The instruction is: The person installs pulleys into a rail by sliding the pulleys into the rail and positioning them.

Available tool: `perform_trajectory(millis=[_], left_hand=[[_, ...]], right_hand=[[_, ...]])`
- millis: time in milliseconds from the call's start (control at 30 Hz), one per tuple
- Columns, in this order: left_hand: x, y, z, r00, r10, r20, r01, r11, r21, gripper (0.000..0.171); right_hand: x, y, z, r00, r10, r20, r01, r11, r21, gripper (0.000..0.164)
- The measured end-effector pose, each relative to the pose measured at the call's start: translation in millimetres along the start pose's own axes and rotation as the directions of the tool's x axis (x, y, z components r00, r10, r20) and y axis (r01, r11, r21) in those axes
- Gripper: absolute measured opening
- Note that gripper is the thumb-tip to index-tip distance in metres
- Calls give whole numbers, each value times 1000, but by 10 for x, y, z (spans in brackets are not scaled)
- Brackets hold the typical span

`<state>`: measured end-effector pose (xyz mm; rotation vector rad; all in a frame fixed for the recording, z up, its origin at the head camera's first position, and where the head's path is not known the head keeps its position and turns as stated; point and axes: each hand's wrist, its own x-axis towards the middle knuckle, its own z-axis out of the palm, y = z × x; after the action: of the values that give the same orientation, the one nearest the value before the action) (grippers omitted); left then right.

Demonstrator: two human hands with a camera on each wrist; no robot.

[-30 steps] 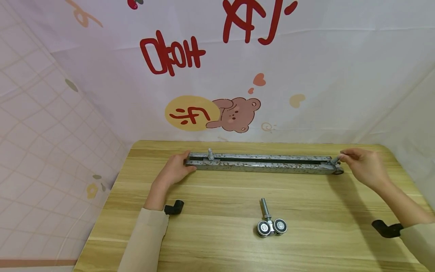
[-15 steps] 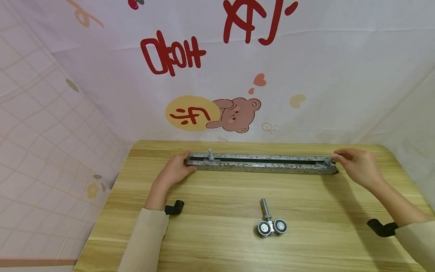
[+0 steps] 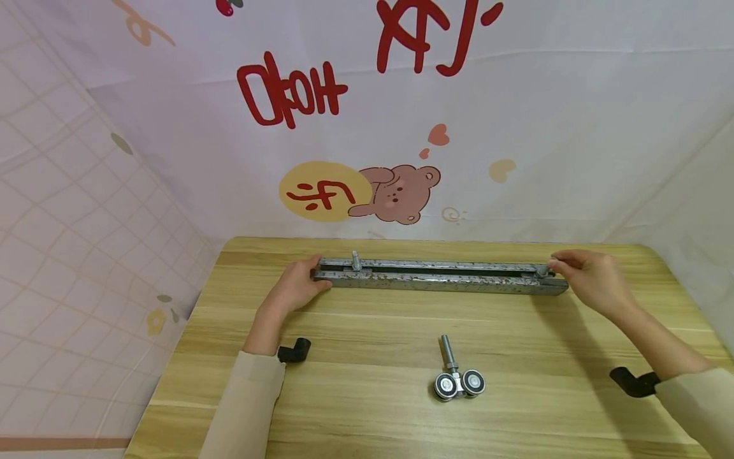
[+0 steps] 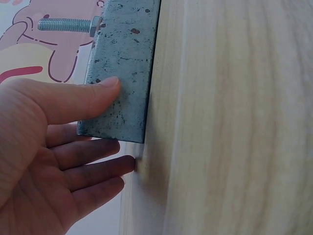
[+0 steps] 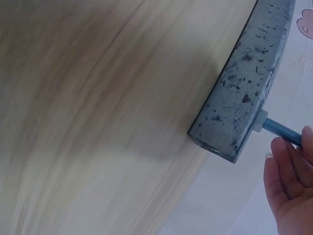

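Along the far part of the counter (image 3: pixel 367 338), the slotted metal rail (image 3: pixel 447 284) lies with its long axis from nine to three o'clock. At its three o'clock end, the right grip (image 3: pixel 596 280) pinches the threaded bolt (image 5: pixel 279 129), which stands out of the slot just at nine o'clock from that hand; any slide would likely have to follow the slot. The left grip (image 3: pixel 295 285) spans the rail's nine o'clock end, thumb on the near face, beside the second bolt (image 3: pixel 355 260). Toward six o'clock, the loose roller trolley (image 3: pixel 459 382) lies apart, slightly nearer the right grip.
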<state>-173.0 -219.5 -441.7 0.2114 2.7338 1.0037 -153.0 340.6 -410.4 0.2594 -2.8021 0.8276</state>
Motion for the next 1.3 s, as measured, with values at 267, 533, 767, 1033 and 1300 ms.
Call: perform_trajectory(millis=[267, 533, 767, 1033, 1300], left_hand=[[17, -8, 8, 1000, -12, 7, 12, 1000, 0, 78], [24, -14, 4, 1000, -3, 10, 3, 1000, -2, 78], [14, -13, 8, 1000, -13, 9, 13, 1000, -5, 79], [23, -13, 10, 1000, 1, 5, -1, 1000, 2, 79], [13, 0, 7, 1000, 7, 1, -7, 1000, 7, 78]], right_hand=[[5, -79, 18, 999, 22, 31, -23, 999, 33, 31], [12, -124, 57, 998, 41, 56, -45, 997, 66, 34], [24, -182, 102, 996, 46, 72, -52, 994, 93, 34], [28, -181, 117, 995, 49, 90, -57, 994, 90, 36], [31, -235, 135, 993, 59, 106, -72, 990, 120, 39]])
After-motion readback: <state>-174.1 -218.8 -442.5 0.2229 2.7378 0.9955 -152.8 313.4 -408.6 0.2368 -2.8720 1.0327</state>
